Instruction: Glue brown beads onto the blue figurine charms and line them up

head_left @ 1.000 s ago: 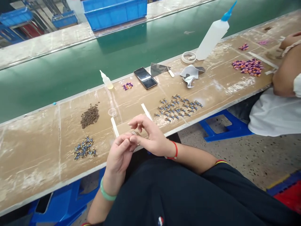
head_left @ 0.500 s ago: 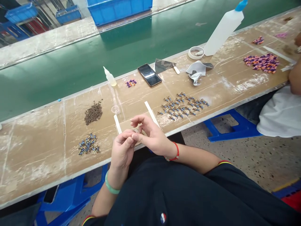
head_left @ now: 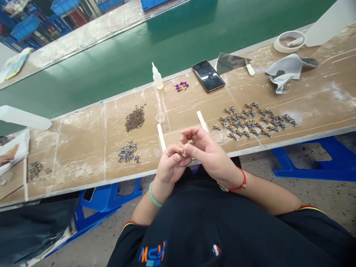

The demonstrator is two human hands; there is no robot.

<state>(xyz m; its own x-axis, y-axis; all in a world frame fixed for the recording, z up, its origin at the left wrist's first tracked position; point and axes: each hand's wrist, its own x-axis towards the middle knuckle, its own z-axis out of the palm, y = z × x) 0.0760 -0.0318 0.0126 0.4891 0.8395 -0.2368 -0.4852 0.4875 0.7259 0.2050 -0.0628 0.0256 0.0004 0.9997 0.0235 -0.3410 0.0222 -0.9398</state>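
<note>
Over the table's front edge, my left hand and my right hand meet at the fingertips. The left fingers are pinched together, with a tiny dark bit showing at their tips; its kind cannot be made out. My right thumb and fingers curl closed against the left fingertips, and whatever they grip is hidden. Left of the hands lies a heap of small blue-and-gold pieces, with a pile of little brown discs behind it. To the right, more blue-and-gold figures are spread out in rows.
Behind the hands stand a small dropper bottle, purple-and-orange pieces and a phone. Farther right are a white-handled blade, crumpled cloth and a tape roll. White strips flank a board. Another person's hand is at far left.
The view has swung left, so everything appears shifted right and the far-left person's place has come into sight. My hands stay together, with the fingertips slightly rearranged.
</note>
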